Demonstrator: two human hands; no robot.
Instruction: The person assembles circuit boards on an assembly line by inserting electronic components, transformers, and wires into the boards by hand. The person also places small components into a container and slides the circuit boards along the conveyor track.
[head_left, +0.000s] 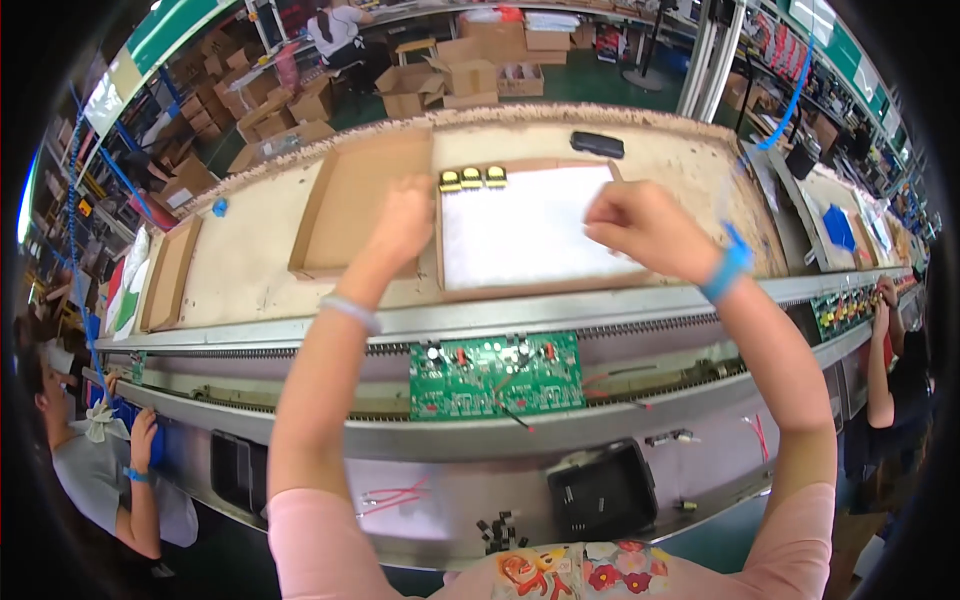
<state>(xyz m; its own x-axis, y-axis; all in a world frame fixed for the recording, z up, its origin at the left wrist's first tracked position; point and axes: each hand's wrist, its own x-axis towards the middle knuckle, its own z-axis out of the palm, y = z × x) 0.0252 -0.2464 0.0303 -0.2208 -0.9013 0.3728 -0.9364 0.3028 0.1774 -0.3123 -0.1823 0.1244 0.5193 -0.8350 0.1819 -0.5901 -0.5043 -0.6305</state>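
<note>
My left hand [405, 220] is blurred at the left rim of a shallow cardboard tray [540, 290] lined with a white sheet [530, 230]; its fingers cannot be made out. Over the right side of that tray my right hand [645, 225] has its fingers curled in, and whatever they may hold is hidden. A row of yellow-and-black transformers [471, 179] stands in the tray's far left corner. Nearer to me, a green circuit board [495, 375] with several components and loose wires sits on the conveyor rails, below both hands.
An empty cardboard tray [350, 200] lies at left, a narrower one [170, 275] beyond it. A black object [597, 145] rests behind. In front are a black bin [600, 490], red wires [395, 495] and small black parts [497, 530]. Co-workers sit at left [100, 460] and right [890, 370].
</note>
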